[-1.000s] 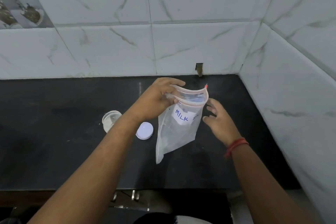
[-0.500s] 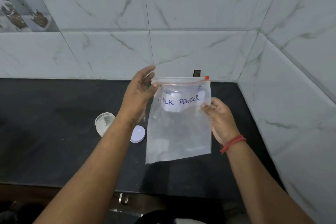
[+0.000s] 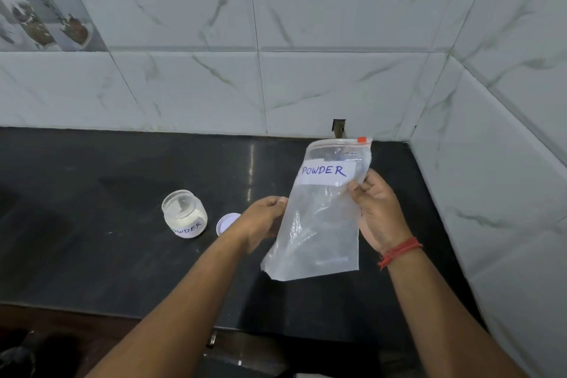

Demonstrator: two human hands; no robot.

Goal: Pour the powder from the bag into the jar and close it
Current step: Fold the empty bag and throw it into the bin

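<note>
At nine o'clock from the bag (image 3: pixel 319 218), well apart: open jar (image 3: pixel 185 214), lid (image 3: pixel 226 222) beside it. Bag upright, pinched by right hand (image 3: pixel 379 212); left hand (image 3: pixel 265 221) nearer, touching its edge.

It looked like a home kitchen. A polished black stone counter (image 3: pixel 122 242) ran into a corner, backed on two sides by glossy white wall tiles (image 3: pixel 337 89) veined in grey like marble, and one decorative tile (image 3: pixel 43 9) at the upper left carried a printed picture that seemed to be of food or dishes, though it was too blurred to be sure. On the counter stood a small open jar (image 3: pixel 185 213) of white powder with a handwritten label, its lid (image 3: pixel 226 222) lying just beside it, and a zip bag (image 3: pixel 322 212) labelled "POWDER" was held above the counter
</note>
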